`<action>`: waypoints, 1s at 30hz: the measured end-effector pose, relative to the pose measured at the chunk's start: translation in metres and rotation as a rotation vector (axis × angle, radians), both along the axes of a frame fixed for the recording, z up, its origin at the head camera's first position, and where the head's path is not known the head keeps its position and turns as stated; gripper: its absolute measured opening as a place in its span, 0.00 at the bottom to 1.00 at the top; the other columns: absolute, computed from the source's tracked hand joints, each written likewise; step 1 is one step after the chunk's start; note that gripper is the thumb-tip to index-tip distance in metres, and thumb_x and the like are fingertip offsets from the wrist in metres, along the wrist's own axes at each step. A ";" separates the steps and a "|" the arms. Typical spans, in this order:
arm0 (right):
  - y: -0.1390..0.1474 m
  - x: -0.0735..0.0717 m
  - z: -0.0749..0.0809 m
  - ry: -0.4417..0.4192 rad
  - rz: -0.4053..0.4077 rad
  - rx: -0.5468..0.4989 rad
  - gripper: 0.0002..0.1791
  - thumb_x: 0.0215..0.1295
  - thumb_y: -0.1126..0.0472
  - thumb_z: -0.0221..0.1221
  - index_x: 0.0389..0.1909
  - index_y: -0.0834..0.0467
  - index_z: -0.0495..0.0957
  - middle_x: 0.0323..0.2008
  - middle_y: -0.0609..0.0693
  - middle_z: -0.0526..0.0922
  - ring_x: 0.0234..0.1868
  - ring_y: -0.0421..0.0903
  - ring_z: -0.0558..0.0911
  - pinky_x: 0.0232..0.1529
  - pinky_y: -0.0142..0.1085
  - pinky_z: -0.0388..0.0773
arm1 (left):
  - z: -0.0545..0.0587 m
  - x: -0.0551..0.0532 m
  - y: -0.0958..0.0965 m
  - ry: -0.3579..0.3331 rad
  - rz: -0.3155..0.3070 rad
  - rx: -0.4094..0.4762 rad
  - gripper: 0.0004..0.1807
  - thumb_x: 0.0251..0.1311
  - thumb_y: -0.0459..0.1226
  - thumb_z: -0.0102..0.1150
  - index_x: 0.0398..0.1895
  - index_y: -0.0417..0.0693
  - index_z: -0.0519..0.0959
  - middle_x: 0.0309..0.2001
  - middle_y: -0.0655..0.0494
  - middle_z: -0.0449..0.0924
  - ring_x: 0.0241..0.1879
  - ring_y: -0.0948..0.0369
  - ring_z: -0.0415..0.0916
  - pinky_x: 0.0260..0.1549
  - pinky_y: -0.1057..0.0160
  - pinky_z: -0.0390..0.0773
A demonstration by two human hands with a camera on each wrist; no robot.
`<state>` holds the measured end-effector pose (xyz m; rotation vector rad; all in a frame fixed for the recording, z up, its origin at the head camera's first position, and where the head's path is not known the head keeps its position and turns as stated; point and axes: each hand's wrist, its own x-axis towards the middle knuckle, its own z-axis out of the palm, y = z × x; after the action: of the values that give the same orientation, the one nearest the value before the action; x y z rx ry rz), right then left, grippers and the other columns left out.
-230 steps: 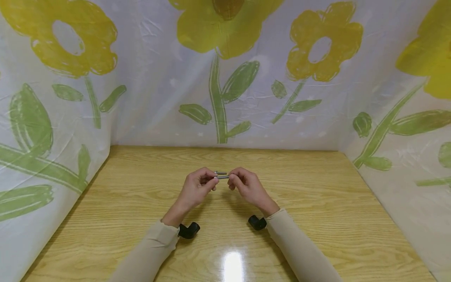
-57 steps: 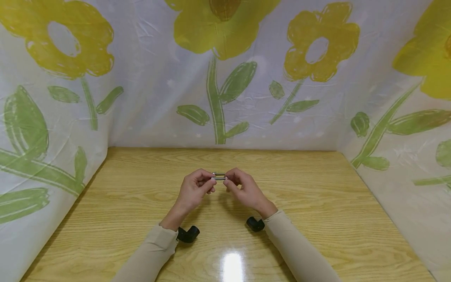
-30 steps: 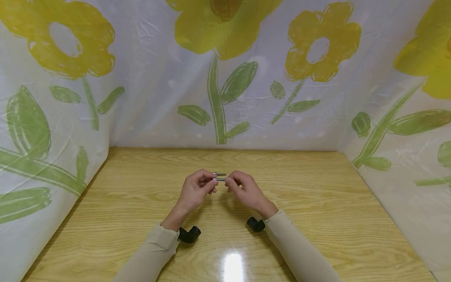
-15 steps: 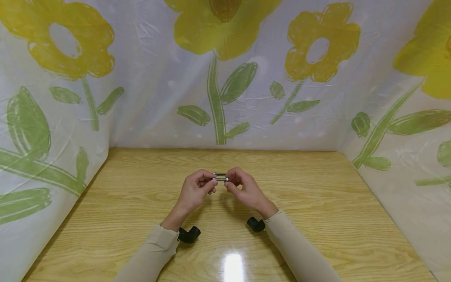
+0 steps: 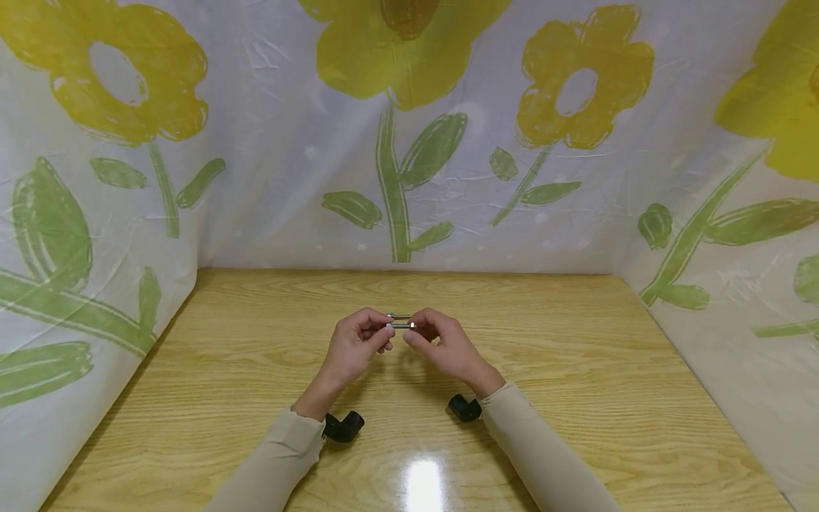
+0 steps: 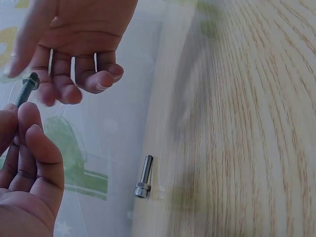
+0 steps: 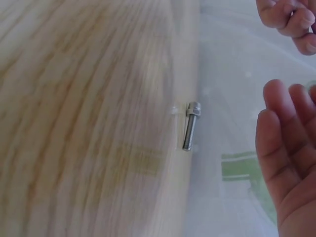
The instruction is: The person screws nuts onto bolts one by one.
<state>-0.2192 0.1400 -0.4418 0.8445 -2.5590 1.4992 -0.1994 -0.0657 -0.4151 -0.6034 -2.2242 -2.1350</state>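
Observation:
My left hand (image 5: 355, 341) pinches a metal bolt (image 5: 399, 326) by its left end, above the table and roughly level. A hex nut (image 6: 31, 81) sits at the bolt's free end, seen in the left wrist view. Around that nut, my right hand (image 5: 444, 345) has its thumb and forefinger spread apart, with its other fingers loosely bent. Whether a fingertip touches the nut, I cannot tell. The bolt's left end is hidden by the left fingers. Just beyond the hands, a second bolt (image 7: 190, 126) with a nut up by its head lies on the table.
The wood-grain table (image 5: 550, 398) spreads around both hands. White cloth with yellow flowers (image 5: 275, 178) stands along its back and sides. A black curved piece (image 5: 344, 427) sticks out at the left cuff, and another black piece (image 5: 463, 407) at the right cuff.
One second ago my right fingers covered the bolt's right end; now they have parted and the nut shows. The left hand keeps its hold, and the second bolt stays in place.

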 end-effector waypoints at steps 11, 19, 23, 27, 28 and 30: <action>0.000 0.000 0.001 0.016 0.050 -0.027 0.08 0.74 0.56 0.50 0.41 0.55 0.75 0.33 0.56 0.79 0.31 0.52 0.80 0.31 0.41 0.77 | 0.002 0.001 -0.001 0.001 -0.007 0.014 0.08 0.63 0.25 0.56 0.43 0.28 0.77 0.36 0.29 0.77 0.32 0.33 0.76 0.32 0.47 0.80; 0.000 0.000 0.001 -0.007 0.000 0.005 0.13 0.74 0.50 0.48 0.43 0.54 0.76 0.37 0.53 0.80 0.33 0.47 0.80 0.32 0.40 0.77 | 0.002 0.002 -0.001 0.010 -0.005 0.016 0.07 0.62 0.24 0.56 0.43 0.30 0.78 0.36 0.27 0.77 0.31 0.34 0.76 0.30 0.53 0.81; -0.001 0.001 0.002 -0.004 0.006 -0.026 0.12 0.69 0.56 0.57 0.50 0.53 0.72 0.39 0.46 0.78 0.33 0.44 0.80 0.36 0.42 0.78 | 0.002 0.002 -0.001 0.011 -0.003 0.012 0.07 0.62 0.24 0.56 0.43 0.30 0.78 0.36 0.28 0.77 0.30 0.37 0.77 0.29 0.54 0.81; -0.001 0.001 0.002 0.016 0.036 -0.049 0.09 0.70 0.60 0.56 0.48 0.55 0.70 0.36 0.48 0.78 0.32 0.47 0.81 0.35 0.43 0.78 | 0.001 0.001 0.000 0.011 -0.002 0.004 0.07 0.62 0.25 0.57 0.43 0.31 0.78 0.36 0.29 0.78 0.30 0.37 0.77 0.29 0.56 0.81; -0.001 0.001 0.002 0.014 0.038 -0.052 0.08 0.71 0.60 0.55 0.47 0.56 0.71 0.36 0.49 0.79 0.32 0.49 0.81 0.34 0.43 0.78 | 0.001 0.001 0.000 0.011 -0.003 0.005 0.07 0.62 0.25 0.57 0.43 0.31 0.78 0.36 0.30 0.78 0.30 0.37 0.77 0.30 0.55 0.81; -0.001 0.001 0.002 0.011 0.032 -0.043 0.07 0.73 0.57 0.52 0.44 0.56 0.73 0.34 0.52 0.79 0.31 0.51 0.80 0.32 0.43 0.77 | 0.001 0.001 0.000 0.009 -0.003 0.006 0.07 0.62 0.25 0.57 0.43 0.30 0.78 0.35 0.32 0.79 0.30 0.37 0.77 0.30 0.54 0.81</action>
<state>-0.2179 0.1390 -0.4400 0.8897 -2.5080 1.5475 -0.1981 -0.0659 -0.4137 -0.6158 -2.2133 -2.1347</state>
